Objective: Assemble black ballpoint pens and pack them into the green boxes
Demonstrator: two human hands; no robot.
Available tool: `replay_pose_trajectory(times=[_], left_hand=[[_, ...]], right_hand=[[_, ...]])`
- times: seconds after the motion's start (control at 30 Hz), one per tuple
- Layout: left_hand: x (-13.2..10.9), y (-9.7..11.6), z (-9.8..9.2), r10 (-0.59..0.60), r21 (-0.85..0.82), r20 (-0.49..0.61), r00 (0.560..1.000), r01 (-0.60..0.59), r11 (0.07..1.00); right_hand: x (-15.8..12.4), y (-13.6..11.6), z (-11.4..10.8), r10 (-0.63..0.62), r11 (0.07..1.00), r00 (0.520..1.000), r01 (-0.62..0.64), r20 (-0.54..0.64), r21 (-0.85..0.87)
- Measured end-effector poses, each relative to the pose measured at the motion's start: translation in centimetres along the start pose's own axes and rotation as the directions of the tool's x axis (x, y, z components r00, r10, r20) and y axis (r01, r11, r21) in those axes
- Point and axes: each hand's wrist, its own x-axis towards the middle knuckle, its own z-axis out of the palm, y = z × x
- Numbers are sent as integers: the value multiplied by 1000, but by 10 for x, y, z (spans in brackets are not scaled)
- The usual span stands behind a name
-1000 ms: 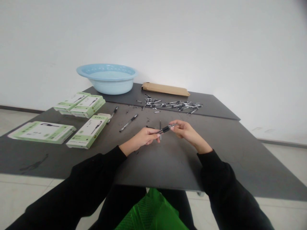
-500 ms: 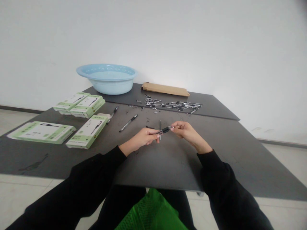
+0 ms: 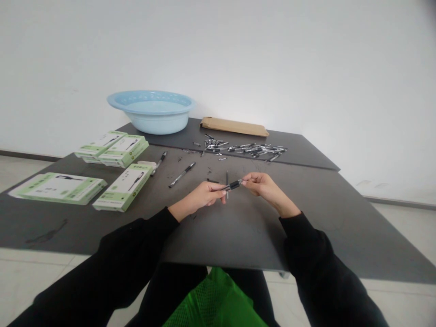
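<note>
Between my two hands, a pen barrel (image 3: 234,185) with a black rubber grip is held slightly tilted above the dark table. My left hand (image 3: 206,194) pinches its rear part. At the tip end, the fingers of my right hand (image 3: 255,182) are closed around a small pointed piece whose details are too small to make out. Just behind the barrel, a thin refill (image 3: 227,177) lies on the table, partly covered by the held pen. A short black piece (image 3: 213,181) rests beside my left fingers.
Capped pens (image 3: 182,175) lie left of my hands. Green-and-white pen boxes (image 3: 124,186) stand at the left. A blue basin (image 3: 160,122) and a brown paper packet (image 3: 235,126) sit at the back, with a pile of pen parts (image 3: 260,150) in front of the packet.
Both hands keep the same grip on the pen and have hardly moved. The whole view has shifted very slightly.
</note>
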Motion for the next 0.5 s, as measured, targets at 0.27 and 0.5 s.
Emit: replay_pose_trajectory(times=[0.27, 0.5], left_hand=[[0, 0, -1, -6, -1, 2, 1000, 6, 1000], [0, 2, 0, -1, 1, -12, 1000, 1, 1000]], right_hand=[[-2, -1, 0, -3, 999, 1000, 3, 9, -42], [0, 1, 4, -66, 995, 997, 64, -26, -70]])
